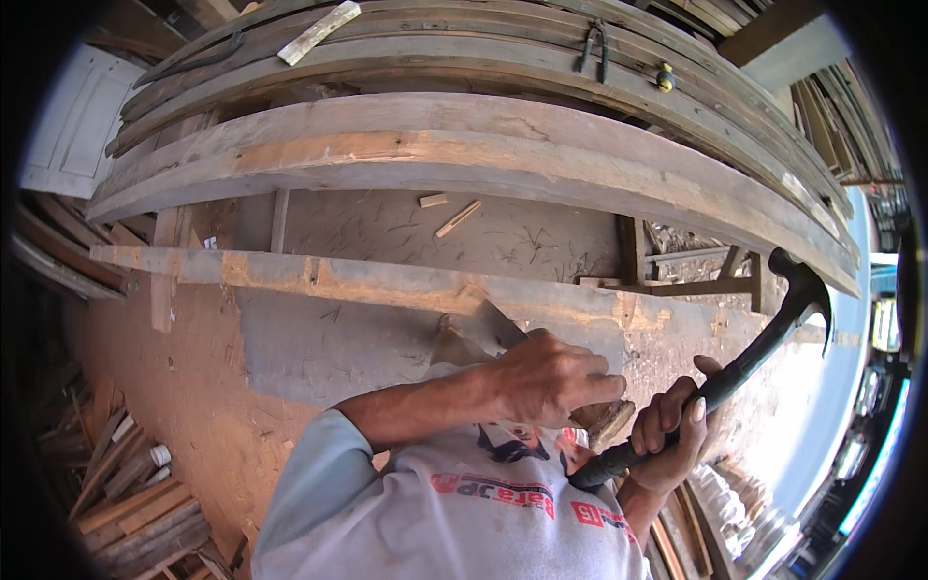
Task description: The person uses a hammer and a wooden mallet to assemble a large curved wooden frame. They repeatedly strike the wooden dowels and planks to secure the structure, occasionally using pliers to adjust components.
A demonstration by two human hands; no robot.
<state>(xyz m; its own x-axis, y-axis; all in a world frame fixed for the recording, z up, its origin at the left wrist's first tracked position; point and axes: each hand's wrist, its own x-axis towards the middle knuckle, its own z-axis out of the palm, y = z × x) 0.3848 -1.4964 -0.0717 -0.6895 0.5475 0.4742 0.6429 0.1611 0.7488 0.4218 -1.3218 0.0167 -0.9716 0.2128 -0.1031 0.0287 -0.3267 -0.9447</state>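
Observation:
My left hand [559,379] is closed around the wooden handle of a chisel [500,325]. The flat blade slants up and left, and its tip meets a pale, freshly cut patch on a narrow wooden beam [387,287]. A black claw hammer [749,362] is gripped in my right hand [669,433], partway along the handle. Its head is raised to the right, apart from the chisel handle's butt end, which shows just right of my left fist. Several cut patches mark the narrow beam along its length.
A wider beam [435,145] spans beyond the narrow one. On stacked planks behind lie pincers [593,50], a small yellow-black object [665,77] and a wood offcut [319,32]. Scrap wood [145,493] is piled lower left. Wood chips [457,218] litter the floor.

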